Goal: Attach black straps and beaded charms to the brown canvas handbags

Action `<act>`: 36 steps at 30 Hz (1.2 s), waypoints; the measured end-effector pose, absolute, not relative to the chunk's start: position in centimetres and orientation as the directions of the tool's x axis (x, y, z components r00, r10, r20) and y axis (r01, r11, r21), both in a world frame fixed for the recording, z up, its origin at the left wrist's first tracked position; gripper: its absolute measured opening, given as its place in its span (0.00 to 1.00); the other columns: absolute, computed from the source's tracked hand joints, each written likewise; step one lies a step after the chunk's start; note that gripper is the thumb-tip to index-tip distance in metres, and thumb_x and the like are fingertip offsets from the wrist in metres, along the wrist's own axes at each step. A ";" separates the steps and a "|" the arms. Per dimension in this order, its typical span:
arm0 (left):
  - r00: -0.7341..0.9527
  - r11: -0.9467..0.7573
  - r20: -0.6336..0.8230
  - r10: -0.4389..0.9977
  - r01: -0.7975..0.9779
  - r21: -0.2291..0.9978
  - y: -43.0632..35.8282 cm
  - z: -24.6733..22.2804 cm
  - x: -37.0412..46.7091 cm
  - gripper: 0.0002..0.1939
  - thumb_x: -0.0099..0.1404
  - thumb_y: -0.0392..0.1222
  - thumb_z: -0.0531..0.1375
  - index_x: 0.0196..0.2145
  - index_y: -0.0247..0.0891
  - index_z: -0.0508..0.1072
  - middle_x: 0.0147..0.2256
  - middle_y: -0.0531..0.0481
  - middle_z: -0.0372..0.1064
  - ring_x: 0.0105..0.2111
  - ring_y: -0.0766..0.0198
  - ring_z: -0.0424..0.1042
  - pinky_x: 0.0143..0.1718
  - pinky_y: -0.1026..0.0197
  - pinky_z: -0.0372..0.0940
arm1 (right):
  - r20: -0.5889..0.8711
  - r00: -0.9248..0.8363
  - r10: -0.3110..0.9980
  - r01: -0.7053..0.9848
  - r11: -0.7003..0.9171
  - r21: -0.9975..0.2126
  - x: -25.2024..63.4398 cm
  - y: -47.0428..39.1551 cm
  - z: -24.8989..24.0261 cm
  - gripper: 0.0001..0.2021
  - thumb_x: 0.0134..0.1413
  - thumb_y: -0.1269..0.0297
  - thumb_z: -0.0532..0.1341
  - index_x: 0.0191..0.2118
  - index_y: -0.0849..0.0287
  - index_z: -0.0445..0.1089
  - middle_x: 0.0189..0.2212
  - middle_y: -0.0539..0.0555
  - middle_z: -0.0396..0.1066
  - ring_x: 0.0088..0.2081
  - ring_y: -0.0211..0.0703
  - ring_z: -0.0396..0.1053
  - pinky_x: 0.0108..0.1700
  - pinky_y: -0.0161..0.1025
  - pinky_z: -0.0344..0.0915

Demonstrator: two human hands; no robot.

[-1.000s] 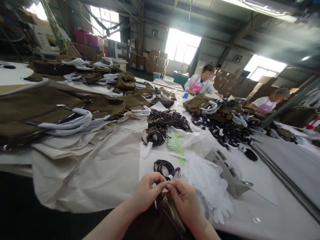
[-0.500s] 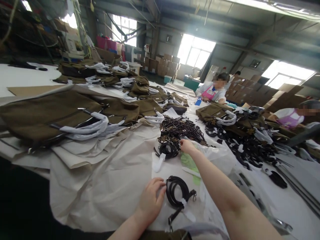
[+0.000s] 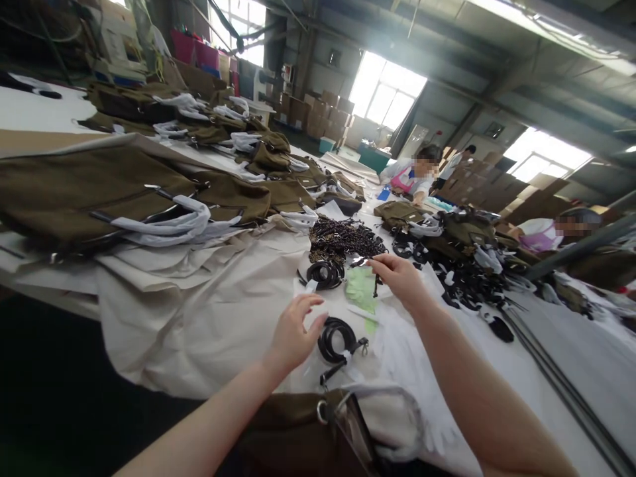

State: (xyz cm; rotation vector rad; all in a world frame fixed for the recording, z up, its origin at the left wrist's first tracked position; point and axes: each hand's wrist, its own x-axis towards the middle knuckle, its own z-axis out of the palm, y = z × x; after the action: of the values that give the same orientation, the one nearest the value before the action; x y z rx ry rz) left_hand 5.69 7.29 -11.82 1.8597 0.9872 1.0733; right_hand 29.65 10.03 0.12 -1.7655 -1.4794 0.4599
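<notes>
My left hand (image 3: 294,331) is open, thumb and fingers apart, just left of a coiled black strap (image 3: 336,341) with metal clips and a white wrap. My right hand (image 3: 396,275) pinches a dark cord (image 3: 376,287) that dangles below the fingers, its end too small to make out. Left of that hand is a heap of dark patterned cords (image 3: 342,238). A second coiled black strap (image 3: 324,274) lies in front of the heap. Closest to me is an olive bag (image 3: 293,424) with a metal ring and a wrapped handle.
Large olive bags (image 3: 94,192) with white-wrapped handles cover the left of the table. To the right are more bags and a pile of black straps (image 3: 460,285). Green sheeting (image 3: 360,289) lies near my right hand. Two people work across the table; another stands farther back.
My right hand has pulled back from the heap with a dark cord in its fingers. The view has shifted, and more of the olive bag in front shows. My left hand stays beside the coil.
</notes>
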 end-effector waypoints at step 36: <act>0.802 0.379 -0.010 0.597 -0.270 0.885 1.3 -4.2 7.4 0.28 0.64 0.34 0.60 0.60 0.41 0.57 0.61 0.37 0.60 0.51 0.56 0.73 0.56 0.50 0.63 | 0.481 0.680 0.553 0.648 -0.147 -0.747 29.8 -10.3 -4.1 0.18 0.56 0.50 0.59 0.37 0.61 0.76 0.24 0.53 0.72 0.23 0.39 0.66 0.24 0.35 0.63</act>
State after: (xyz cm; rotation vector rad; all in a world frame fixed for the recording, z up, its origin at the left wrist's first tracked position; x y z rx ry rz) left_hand 7.37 1.29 -4.20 1.0450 0.3562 0.5690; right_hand 29.81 -10.32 -4.10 -1.8140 -0.9530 -0.1094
